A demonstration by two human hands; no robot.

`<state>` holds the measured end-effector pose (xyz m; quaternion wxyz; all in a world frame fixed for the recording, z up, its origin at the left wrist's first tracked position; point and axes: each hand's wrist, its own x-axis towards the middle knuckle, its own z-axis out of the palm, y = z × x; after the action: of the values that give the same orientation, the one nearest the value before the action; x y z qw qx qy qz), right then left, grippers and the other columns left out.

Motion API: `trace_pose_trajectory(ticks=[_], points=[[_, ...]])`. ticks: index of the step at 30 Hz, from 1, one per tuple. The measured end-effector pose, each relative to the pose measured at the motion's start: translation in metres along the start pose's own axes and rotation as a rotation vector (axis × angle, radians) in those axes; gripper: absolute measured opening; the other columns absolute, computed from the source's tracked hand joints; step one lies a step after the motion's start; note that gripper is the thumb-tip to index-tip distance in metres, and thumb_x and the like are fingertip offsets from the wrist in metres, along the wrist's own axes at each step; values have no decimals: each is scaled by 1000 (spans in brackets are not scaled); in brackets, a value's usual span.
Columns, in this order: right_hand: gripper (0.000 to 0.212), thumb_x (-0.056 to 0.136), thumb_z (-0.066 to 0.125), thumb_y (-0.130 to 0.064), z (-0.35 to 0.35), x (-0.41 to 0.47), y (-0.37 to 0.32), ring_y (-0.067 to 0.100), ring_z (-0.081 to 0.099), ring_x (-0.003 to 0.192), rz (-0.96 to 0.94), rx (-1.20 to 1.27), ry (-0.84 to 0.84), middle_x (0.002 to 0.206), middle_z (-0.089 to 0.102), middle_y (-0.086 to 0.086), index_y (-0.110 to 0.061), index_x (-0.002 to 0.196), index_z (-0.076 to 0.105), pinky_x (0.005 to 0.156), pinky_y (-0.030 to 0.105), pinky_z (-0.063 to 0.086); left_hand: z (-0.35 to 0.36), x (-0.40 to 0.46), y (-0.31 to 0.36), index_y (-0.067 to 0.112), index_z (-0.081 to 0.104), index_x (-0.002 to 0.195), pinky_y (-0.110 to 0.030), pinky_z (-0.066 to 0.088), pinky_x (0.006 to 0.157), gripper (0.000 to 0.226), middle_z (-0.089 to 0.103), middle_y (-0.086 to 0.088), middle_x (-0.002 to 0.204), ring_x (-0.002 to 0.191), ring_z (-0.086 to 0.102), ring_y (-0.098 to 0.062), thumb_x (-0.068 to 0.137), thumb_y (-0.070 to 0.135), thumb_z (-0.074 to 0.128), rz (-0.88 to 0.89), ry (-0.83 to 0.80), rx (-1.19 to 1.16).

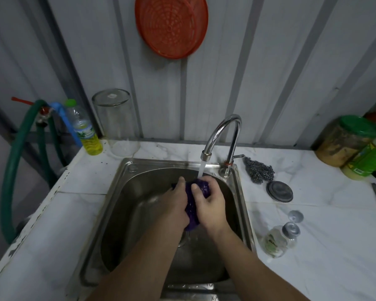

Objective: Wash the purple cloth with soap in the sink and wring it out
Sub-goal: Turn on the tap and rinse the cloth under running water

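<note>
The purple cloth (192,205) is bunched up between both hands over the steel sink (126,192). My left hand (175,203) grips its left side and my right hand (211,203) grips its right side, fingers curled over the top. Water runs from the chrome tap (224,135) onto the upper end of the cloth. Most of the cloth is hidden by my fingers. A bottle of yellow liquid with a green cap (85,129) stands at the back left of the counter.
An upturned glass jar (117,122) stands behind the sink. Right of the sink lie a steel scourer (258,169), a round metal lid (279,191) and a small clear bottle on its side (276,242). Jars (347,140) crowd the far right. A green hose (15,161) hangs at left.
</note>
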<state>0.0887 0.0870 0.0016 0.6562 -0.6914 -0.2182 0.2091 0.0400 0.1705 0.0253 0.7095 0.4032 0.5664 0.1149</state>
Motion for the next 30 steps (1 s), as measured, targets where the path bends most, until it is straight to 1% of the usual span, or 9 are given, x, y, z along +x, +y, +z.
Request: trace_pose_trajectory(ticks=[4,8,10,12,16,21,25,27,30], points=[[28,90,72,-24,9,-3,2,2,61,94,-180,-148,85,107,59,-7,-46,96,56,81,13,50,10,6,12,11,72,112,-52,52,102,55,73,-16,105,100,69,-36,90,60,64,-76,40,-26],[15,84,77,-37,10,14,-2,15,68,78,-61,-16,128,86,70,0,-32,83,63,73,26,56,17,11,2,5,58,138,-42,49,97,62,68,-5,104,91,65,-23,102,54,47,82,-156,-88],[16,80,78,-44,12,26,-5,7,69,69,12,0,149,76,73,-6,-34,78,65,65,20,55,20,12,1,7,57,141,-42,50,97,61,69,-9,113,101,68,-29,103,54,44,97,-186,-137],[15,80,76,-44,12,36,-6,5,70,68,57,-36,167,74,74,-10,-32,77,67,67,22,57,24,12,3,11,69,126,-45,55,99,53,76,-12,117,106,72,-37,97,53,57,60,-127,-204],[8,85,69,-32,8,50,0,23,75,74,285,11,105,77,77,3,-25,88,72,66,34,61,28,12,4,14,76,97,-48,62,87,31,79,-12,91,88,76,-30,95,42,63,143,5,-91],[39,82,75,-44,1,52,1,28,77,83,634,288,132,87,80,9,-14,107,73,82,48,63,24,3,0,24,75,77,-46,61,81,23,78,-7,82,84,75,-29,92,40,67,346,6,-30],[66,68,74,-76,-4,35,-6,36,77,89,772,533,-175,104,79,16,-21,104,79,75,50,63,19,2,1,34,77,78,-50,62,84,22,78,-3,83,84,76,-28,86,52,67,472,-30,-33],[59,70,80,-66,-5,32,-11,36,77,91,754,588,-188,107,78,16,-21,108,78,73,51,62,16,2,3,40,76,73,-43,61,77,30,75,-3,82,84,74,-28,91,58,61,461,5,-71],[41,78,84,-31,-1,33,-9,33,75,95,546,497,60,109,74,13,-24,114,65,70,48,65,13,6,3,32,74,83,-46,61,83,35,74,-4,95,94,72,-31,94,60,55,333,58,-30]])
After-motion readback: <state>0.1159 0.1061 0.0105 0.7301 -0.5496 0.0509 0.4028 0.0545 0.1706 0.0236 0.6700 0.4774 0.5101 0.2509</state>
